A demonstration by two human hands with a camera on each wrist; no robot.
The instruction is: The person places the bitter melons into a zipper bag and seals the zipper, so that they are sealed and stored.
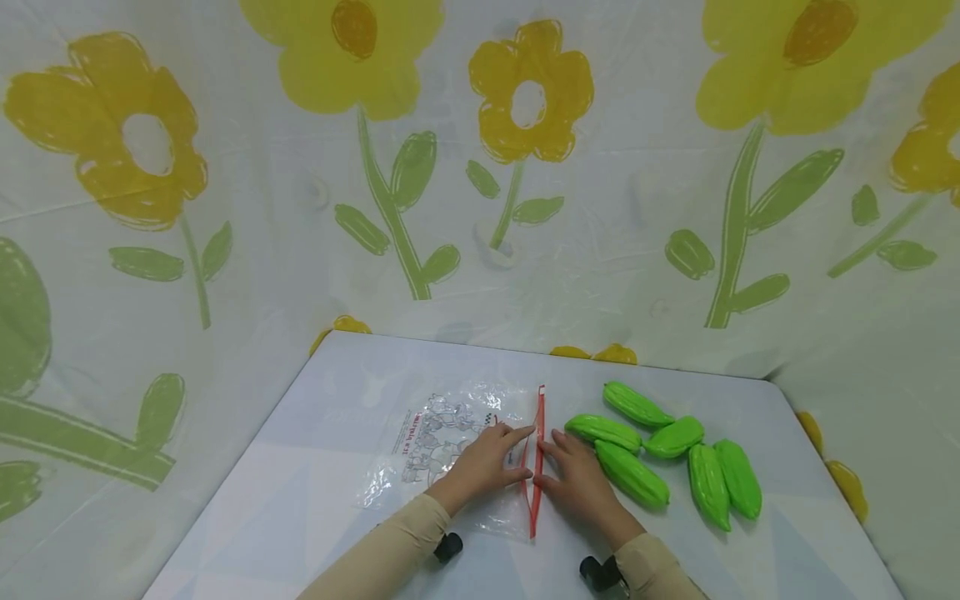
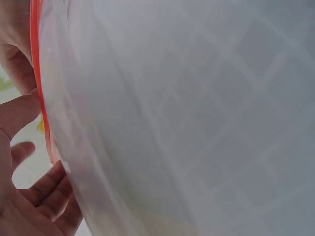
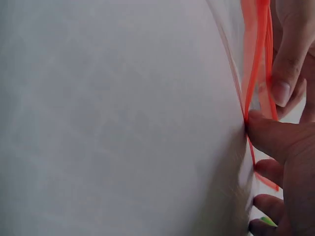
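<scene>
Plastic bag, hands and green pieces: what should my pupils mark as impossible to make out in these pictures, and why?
- Head view: the red lettering on the bag, too small to read reliably.
- Left wrist view: the rest of the left hand, cut off by the left edge.
- Right wrist view: most of the green piece, hidden behind the right hand.

The transparent zip bag (image 1: 442, 454) is carrying dark line drawings (image 1: 446, 417) and red lettering (image 1: 415, 437), its zip strip (image 1: 540, 417) showing orange-red. The ridged gourds (image 1: 632, 475) are shining bright green. The tabletop (image 1: 337, 417) is showing pale blue-grey triangles (image 1: 277, 542) on white. The backdrop (image 1: 600, 242) is displaying yellow and amber flowers (image 1: 566, 79) with green stems (image 1: 737, 217) and leaves (image 1: 415, 171) on white. The sleeves (image 1: 397, 546) are showing plain beige, the wrist cameras (image 1: 448, 547) black.
</scene>
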